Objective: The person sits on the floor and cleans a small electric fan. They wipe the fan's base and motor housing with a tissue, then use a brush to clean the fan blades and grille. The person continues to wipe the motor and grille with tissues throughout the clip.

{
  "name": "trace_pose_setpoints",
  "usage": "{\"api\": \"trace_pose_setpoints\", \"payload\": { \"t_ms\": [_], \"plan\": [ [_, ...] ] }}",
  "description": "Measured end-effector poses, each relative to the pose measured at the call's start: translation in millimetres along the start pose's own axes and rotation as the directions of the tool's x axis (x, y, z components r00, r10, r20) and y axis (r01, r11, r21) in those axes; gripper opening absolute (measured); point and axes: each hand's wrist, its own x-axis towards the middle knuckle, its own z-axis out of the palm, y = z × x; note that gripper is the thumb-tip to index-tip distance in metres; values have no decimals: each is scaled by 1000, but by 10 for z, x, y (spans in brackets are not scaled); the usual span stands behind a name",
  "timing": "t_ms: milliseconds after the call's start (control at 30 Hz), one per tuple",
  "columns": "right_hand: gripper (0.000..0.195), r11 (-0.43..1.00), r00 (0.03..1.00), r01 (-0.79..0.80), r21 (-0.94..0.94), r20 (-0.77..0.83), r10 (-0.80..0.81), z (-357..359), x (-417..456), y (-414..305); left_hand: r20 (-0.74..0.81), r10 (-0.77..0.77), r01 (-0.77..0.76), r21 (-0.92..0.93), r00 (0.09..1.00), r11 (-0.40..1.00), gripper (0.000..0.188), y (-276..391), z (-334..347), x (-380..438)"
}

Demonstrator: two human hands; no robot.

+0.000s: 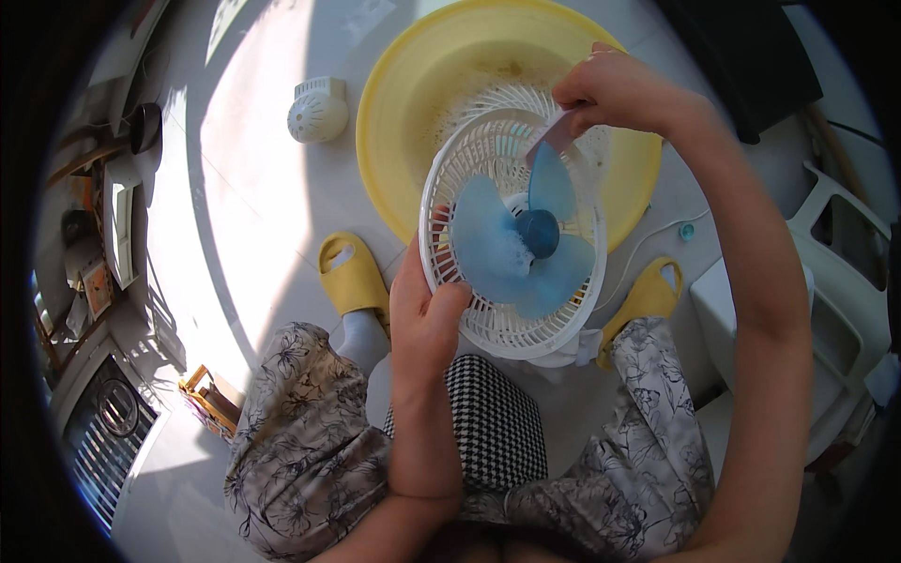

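Observation:
My left hand (428, 320) grips the rim of a white plastic fan guard (461, 141), thumb on the near side and some fingers behind the slats. Inside the guard sits a three-bladed translucent blue fan blade (486, 246) with a darker blue hub (539, 233). White suds cling to the blade near the hub. Between the fingers of my right hand (612, 91) is a pale pink cloth or sponge (552, 137), which meets the tip of the upper blade. Below them, a yellow basin (387, 119) holds cloudy, foamy water and a second white slatted grille (510, 98), partly hidden.
A white vented plastic housing (318, 112) lies on the tiled floor, left of the basin. A small blue cap (686, 231) and a white cord (633, 253) lie to the right. Yellow slippers (352, 274) flank my knees. A white plastic chair (838, 239) stands at right.

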Motion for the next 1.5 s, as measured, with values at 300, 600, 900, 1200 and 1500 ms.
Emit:
{"api": "trace_pose_setpoints", "payload": {
  "t_ms": [300, 600, 900, 1200, 1500],
  "plan": [
    [9, 943, 925, 308, -126, -192, -327, 333, -105, -26, 123, 57, -75, 147, 991, 986, 61, -58, 22, 21],
    [12, 925, 870, 317, -208, -326, -371, 396, -191, -133, 157, 39, -61, 139, 987, 988, 61, -94, 27, 27],
    [7, 894, 846, 310, -323, -334, -414, 348, -221, -160, 153, 20, -39, 125, 988, 991, 60, -112, 34, 20],
    [7, 882, 827, 339, -329, -343, -446, 340, -249, -273, 160, -26, -5, 193, 987, 981, 60, -93, 25, 11],
    [7, 877, 859, 314, -364, -284, -425, 315, -153, -298, 89, 12, -25, 148, 996, 989, 60, -162, 35, 20]
  ]
}}
